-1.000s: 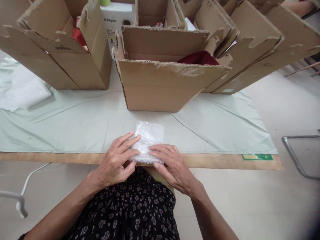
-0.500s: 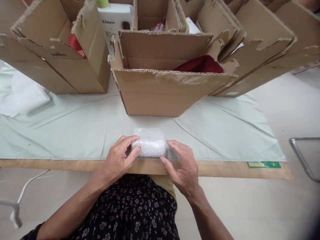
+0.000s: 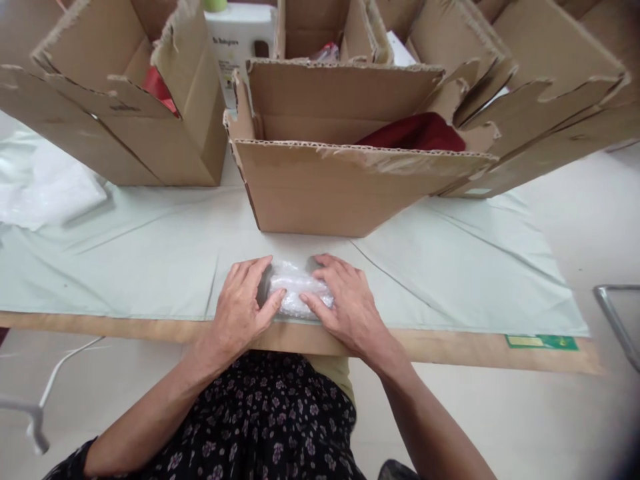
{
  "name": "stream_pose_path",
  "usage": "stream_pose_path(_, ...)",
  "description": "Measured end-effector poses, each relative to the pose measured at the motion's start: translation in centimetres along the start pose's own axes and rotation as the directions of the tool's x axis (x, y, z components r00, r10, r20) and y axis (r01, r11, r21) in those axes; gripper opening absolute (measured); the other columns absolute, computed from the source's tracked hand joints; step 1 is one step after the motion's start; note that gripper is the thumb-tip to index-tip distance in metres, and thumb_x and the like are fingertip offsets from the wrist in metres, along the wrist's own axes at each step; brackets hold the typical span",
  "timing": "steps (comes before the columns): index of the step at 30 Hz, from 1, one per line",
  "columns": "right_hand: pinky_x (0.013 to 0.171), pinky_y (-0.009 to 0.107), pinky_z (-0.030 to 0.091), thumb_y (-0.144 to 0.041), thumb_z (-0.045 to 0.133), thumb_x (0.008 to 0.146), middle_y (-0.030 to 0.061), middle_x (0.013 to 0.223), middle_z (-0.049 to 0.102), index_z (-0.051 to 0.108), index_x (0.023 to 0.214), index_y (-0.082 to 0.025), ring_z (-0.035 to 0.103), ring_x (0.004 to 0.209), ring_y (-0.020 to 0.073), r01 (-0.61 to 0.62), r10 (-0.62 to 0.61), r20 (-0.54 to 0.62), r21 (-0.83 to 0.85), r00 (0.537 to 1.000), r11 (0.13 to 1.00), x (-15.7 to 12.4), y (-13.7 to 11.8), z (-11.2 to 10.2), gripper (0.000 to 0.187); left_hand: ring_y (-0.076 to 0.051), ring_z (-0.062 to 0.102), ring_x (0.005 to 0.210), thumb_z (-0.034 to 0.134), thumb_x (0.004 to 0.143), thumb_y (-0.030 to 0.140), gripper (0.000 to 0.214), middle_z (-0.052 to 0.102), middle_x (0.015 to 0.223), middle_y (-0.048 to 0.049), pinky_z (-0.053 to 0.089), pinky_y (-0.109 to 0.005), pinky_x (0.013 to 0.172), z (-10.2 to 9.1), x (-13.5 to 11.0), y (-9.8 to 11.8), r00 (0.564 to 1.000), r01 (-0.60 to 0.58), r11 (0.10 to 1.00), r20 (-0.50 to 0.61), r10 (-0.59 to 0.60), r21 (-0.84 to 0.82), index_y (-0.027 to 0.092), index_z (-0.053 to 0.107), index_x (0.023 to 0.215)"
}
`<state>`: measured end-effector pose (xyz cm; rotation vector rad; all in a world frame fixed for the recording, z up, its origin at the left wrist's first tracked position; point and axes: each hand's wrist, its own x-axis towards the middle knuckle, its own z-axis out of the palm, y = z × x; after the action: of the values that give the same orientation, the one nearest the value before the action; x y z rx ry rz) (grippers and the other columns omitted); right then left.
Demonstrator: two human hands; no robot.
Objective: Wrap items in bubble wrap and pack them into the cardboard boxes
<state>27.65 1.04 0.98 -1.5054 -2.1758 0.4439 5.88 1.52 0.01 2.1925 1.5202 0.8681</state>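
Observation:
A small roll of clear bubble wrap (image 3: pixel 296 288) lies near the front edge of the cloth-covered table; whatever may be inside it cannot be made out. My left hand (image 3: pixel 243 300) grips its left end, thumb on top and fingers behind. From the other side my right hand (image 3: pixel 347 300) curls round the right end, with the thumb pressed on the near face. The fingertips of both hands are partly hidden behind the roll.
Just beyond the hands stands an open cardboard box (image 3: pixel 345 190) with dark red cloth inside. More open boxes (image 3: pixel 165 147) and a white jug (image 3: pixel 237 40) stand behind. Loose bubble wrap (image 3: pixel 55 183) lies at the left. A metal bar (image 3: pixel 617 320) is off the table's right end.
My right hand has moved left and closed onto the right end of the roll, its thumb now on the wrap. My left hand stays at the left end.

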Motion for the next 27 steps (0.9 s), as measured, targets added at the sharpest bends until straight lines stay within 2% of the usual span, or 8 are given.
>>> stream_pose_path(4, 0.093, 0.039, 0.056, -0.028, 0.068, 0.097, 0.0075, 0.12, 0.075, 0.06, 0.11, -0.024, 0.071, 0.107, 0.0233, -0.022, 0.037, -0.043, 0.31, 0.998, 0.95, -2.2, -0.8, 0.1, 0.016, -0.027, 0.065, 0.114, 0.066, 0.091, 0.03, 0.064, 0.069, 0.13, -0.0134, 0.055, -0.045, 0.102, -1.1, -0.6, 0.4, 0.978, 0.167, 0.951, 0.162, -0.128, -0.26, 0.019, 0.047, 0.151)
stream_pose_path(8, 0.085, 0.032, 0.058, -0.029, 0.073, 0.092, 0.0047, 0.114, 0.076, 0.063, 0.117, -0.026, 0.073, 0.098, 0.0195, -0.135, 0.17, -0.017, 0.529, 0.985, 0.838, -4.0, -1.1, 0.0, 0.027, -0.02, 0.07, 0.097, 0.065, 0.09, 0.026, 0.067, 0.072, 0.112, -0.0068, 0.058, -0.034, 0.091, -2.1, -0.9, 1.5, 0.911, 0.356, 0.799, 0.37, -0.182, -0.484, 0.023, 0.046, 0.154)
stream_pose_path(12, 0.08, 0.033, 0.062, -0.043, 0.079, 0.086, 0.0109, 0.119, 0.076, 0.05, 0.146, -0.023, 0.076, 0.099, 0.0228, -0.292, 0.389, 0.062, 0.77, 0.919, 0.567, -4.8, -0.7, -0.2, 0.069, -0.019, 0.072, 0.099, 0.066, 0.092, 0.022, 0.054, 0.075, 0.113, -0.0075, 0.06, -0.032, 0.09, -1.8, -1.3, 2.4, 0.946, 0.279, 0.786, 0.297, -0.128, -0.551, 0.023, 0.058, 0.145)
stream_pose_path(15, 0.075, 0.032, 0.063, -0.052, 0.079, 0.085, 0.0103, 0.11, 0.079, 0.057, 0.139, -0.02, 0.077, 0.091, 0.0226, -0.319, 0.363, 0.165, 0.849, 0.917, 0.422, -4.9, -0.3, -0.8, 0.066, -0.02, 0.074, 0.101, 0.065, 0.093, 0.021, 0.044, 0.077, 0.117, -0.0063, 0.062, -0.033, 0.091, -1.6, -1.2, 2.8, 0.974, 0.144, 0.848, 0.224, -0.03, -0.509, 0.027, 0.064, 0.137)
stream_pose_path(18, 0.066, 0.028, 0.061, -0.053, 0.077, 0.086, 0.0058, 0.088, 0.078, 0.073, 0.105, -0.019, 0.074, 0.075, 0.0197, -0.306, 0.348, 0.135, 0.81, 0.928, 0.5, -4.6, 0.4, -1.9, 0.04, -0.021, 0.073, 0.107, 0.067, 0.096, 0.029, 0.045, 0.075, 0.122, -0.0069, 0.063, -0.033, 0.093, -2.4, 0.0, 3.2, 0.986, -0.023, 0.888, 0.137, 0.097, -0.459, 0.028, 0.061, 0.141)
stream_pose_path(22, 0.064, 0.026, 0.061, -0.046, 0.076, 0.087, 0.0037, 0.084, 0.077, 0.074, 0.103, -0.021, 0.073, 0.072, 0.0192, -0.249, 0.417, -0.064, 0.717, 0.907, 0.652, -4.0, 1.9, -3.0, 0.03, -0.029, 0.058, 0.136, 0.075, 0.093, 0.036, 0.065, 0.062, 0.142, -0.014, 0.051, -0.047, 0.116, -4.6, 4.3, 3.7, 0.932, -0.318, 0.928, -0.246, 0.268, -0.196, 0.024, 0.051, 0.151)
stream_pose_path(25, 0.065, 0.026, 0.062, -0.04, 0.072, 0.089, 0.0041, 0.086, 0.079, 0.075, 0.103, -0.021, 0.075, 0.073, 0.02, -0.239, 0.388, -0.114, 0.622, 0.915, 0.745, -3.8, 2.8, -3.1, 0.024, -0.037, 0.04, 0.152, 0.077, 0.088, 0.023, 0.068, 0.05, 0.157, -0.0155, 0.036, -0.059, 0.125, -5.7, 8.6, 4.0, 0.844, -0.345, 0.932, -0.4, 0.358, 0.109, 0.024, 0.051, 0.15)
stream_pose_path(27, 0.066, 0.026, 0.063, -0.036, 0.07, 0.089, 0.0044, 0.088, 0.08, 0.076, 0.102, -0.021, 0.076, 0.074, 0.0204, -0.215, 0.342, -0.138, 0.55, 0.93, 0.807, -4.0, 3.1, -2.8, 0.02, -0.04, 0.035, 0.156, 0.075, 0.086, 0.017, 0.058, 0.049, 0.159, -0.0136, 0.033, -0.063, 0.126, -5.8, 10.8, 4.1, 0.831, -0.334, 0.924, -0.405, 0.382, 0.187, 0.025, 0.056, 0.141)
